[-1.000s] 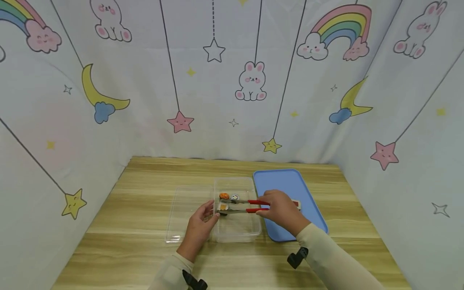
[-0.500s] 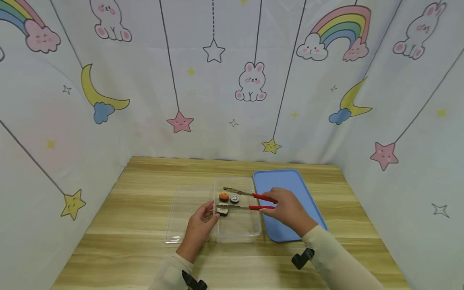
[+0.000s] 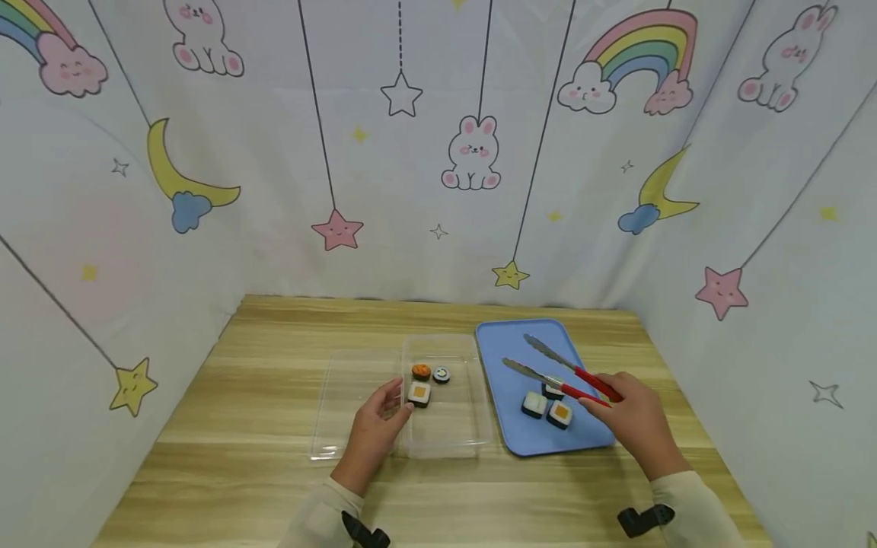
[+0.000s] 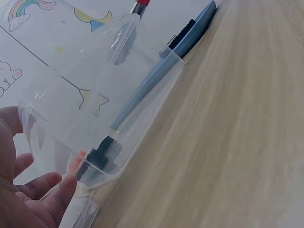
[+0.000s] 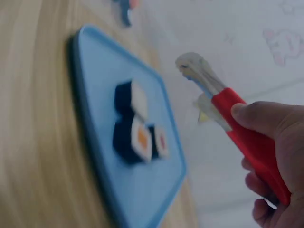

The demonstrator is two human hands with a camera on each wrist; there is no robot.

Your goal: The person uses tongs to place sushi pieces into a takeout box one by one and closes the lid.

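My right hand (image 3: 637, 418) grips red-handled metal tongs (image 3: 581, 393) over the blue tray (image 3: 510, 434). The tongs' arms are spread, with nothing between their tips. Below them on the tray lie a pale-topped sushi piece (image 3: 534, 405), an orange-centred sushi piece (image 3: 559, 414) and a third, partly covered sushi piece (image 3: 551, 392). My left hand (image 3: 375, 426) touches the left wall of a clear plastic box (image 3: 452, 441) with relaxed fingers. Inside the box sit an orange-topped sushi piece (image 3: 421, 371), a small round sushi roll (image 3: 441, 374) and a square sushi piece (image 3: 419, 393) with an orange centre.
A clear lid (image 3: 336, 411) lies flat left of the box, partly behind my left hand. Box and tray stand side by side on the wooden table (image 3: 438, 510). A printed curtain (image 3: 411, 266) encloses the table's back and sides.
My right hand has carried the spread tongs from above the box rightward to over the tray. The square sushi piece now lies uncovered in the box. My left hand has stayed put.
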